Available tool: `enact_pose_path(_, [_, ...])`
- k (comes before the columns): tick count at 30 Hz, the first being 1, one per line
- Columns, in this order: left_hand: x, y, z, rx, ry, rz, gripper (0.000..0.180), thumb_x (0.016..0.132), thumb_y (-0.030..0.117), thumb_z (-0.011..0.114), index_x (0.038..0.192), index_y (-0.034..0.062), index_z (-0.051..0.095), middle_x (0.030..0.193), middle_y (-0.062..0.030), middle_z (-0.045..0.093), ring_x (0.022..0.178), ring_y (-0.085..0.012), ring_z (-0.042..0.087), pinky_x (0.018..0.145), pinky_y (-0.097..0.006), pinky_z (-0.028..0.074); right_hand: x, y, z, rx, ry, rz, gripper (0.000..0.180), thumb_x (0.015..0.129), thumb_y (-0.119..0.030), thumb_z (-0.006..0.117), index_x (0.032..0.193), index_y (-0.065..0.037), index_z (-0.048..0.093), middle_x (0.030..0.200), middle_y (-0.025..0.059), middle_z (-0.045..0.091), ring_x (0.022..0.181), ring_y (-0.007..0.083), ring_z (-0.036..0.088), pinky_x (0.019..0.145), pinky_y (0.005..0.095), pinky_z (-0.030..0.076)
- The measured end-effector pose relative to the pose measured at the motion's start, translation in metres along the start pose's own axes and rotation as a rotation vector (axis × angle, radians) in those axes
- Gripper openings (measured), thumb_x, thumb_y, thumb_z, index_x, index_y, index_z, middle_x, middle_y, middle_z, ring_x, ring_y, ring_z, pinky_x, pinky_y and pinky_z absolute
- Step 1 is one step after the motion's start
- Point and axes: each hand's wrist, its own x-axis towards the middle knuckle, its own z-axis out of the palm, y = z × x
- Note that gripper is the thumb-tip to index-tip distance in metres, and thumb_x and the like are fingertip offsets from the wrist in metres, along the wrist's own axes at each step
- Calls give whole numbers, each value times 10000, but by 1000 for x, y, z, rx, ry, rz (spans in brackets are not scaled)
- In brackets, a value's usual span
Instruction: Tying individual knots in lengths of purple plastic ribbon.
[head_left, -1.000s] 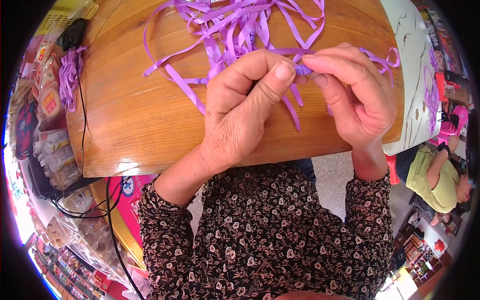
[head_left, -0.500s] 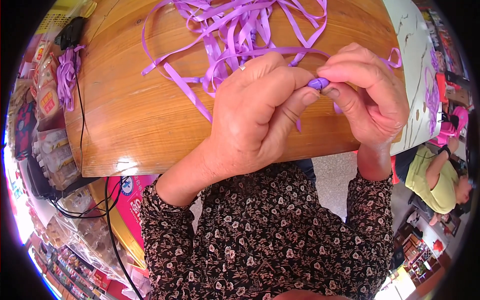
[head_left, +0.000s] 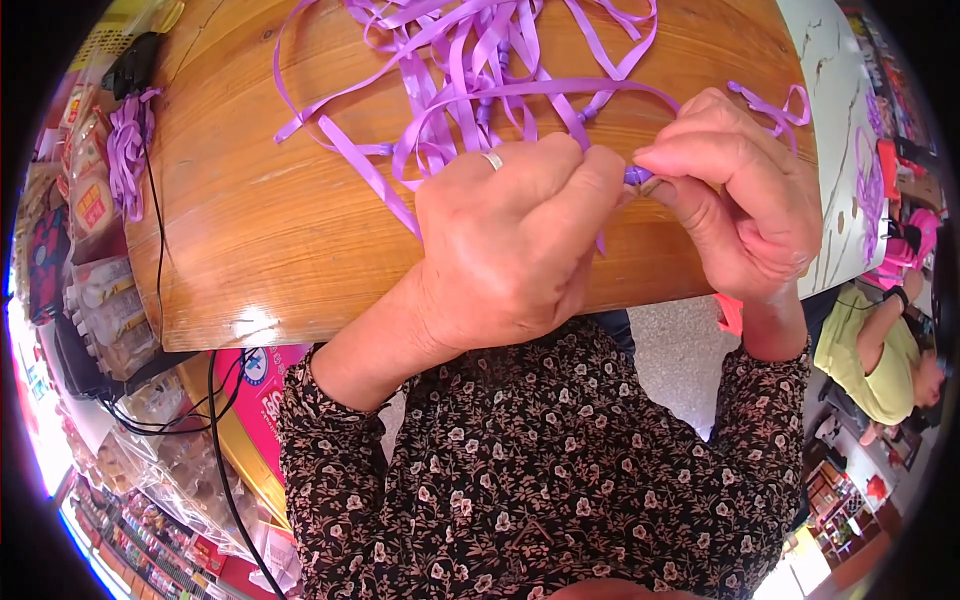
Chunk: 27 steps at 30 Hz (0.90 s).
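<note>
A small shiny purple plastic lanyard clasp [head_left: 638, 175] sits between my two hands over the near part of the wooden table. My left hand [head_left: 515, 240], with a ring on one finger, is closed in a pinch on its left end; the thumb is mostly hidden behind the knuckles. The right end is pinched between thumb and index finger of my right hand [head_left: 745, 195]. A short purple ribbon tip [head_left: 600, 243] shows below the left fingers. Just beyond my hands lies a loose tangle of purple lanyard ribbons [head_left: 470, 60], several with similar clasps.
Another purple ribbon loop [head_left: 785, 108] lies at the right of the wooden table [head_left: 260, 230], beside a white marbled surface [head_left: 835, 200] holding more ribbon. Bundled ribbon [head_left: 130, 150], a black cable [head_left: 160, 240] and packaged goods [head_left: 95, 205] are at the left. A person in yellow [head_left: 870, 350] is at far right.
My left hand has rolled over, hiding its thumb and more of the clasp. The right hand has shifted slightly right, and the ribbon loop at the right shows more fully.
</note>
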Motion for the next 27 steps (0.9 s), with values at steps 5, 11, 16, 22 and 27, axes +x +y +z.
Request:
enact_pose_path(5, [-1,3,1,166,-23,124,221,626,57,618,843,18,597,608,-57,449,469,-184,491,399,-292,367,7,-17,-5,-22,-93,41,135,741,23,655,863,44,602,746,111,589,623,198,525,579,296,410])
enact_pose_path(11, [9,1,-3,-160,59,-63,156,767,-28,656,920,-30,620,642,-56,520,533,-145,475,483,-239,363,1,-12,-10,131,-75,281,127,798,63,601,923,44,590,826,108,597,651,140,532,561,224,416])
enact_pose_path(16, [7,3,-1,-303,98,-220,177,793,-26,638,970,-24,625,735,-60,577,621,-133,509,568,-233,406,-3,-12,1,346,52,430,133,835,60,579,967,45,586,921,109,593,716,94,538,553,168,422])
enact_pose_path(22, [9,-1,-1,-251,137,-121,162,745,-24,664,895,19,620,597,-59,468,483,-177,464,439,-287,373,5,-9,0,-26,21,61,205,778,55,631,980,61,604,880,136,610,751,174,572,583,247,455])
enact_pose_path(27, [8,6,-9,-153,32,-132,108,786,-27,645,891,-18,621,664,-56,540,558,-139,483,512,-243,382,3,-3,-1,-224,0,-118,319,711,29,671,1018,87,603,826,149,605,687,228,568,572,281,446])
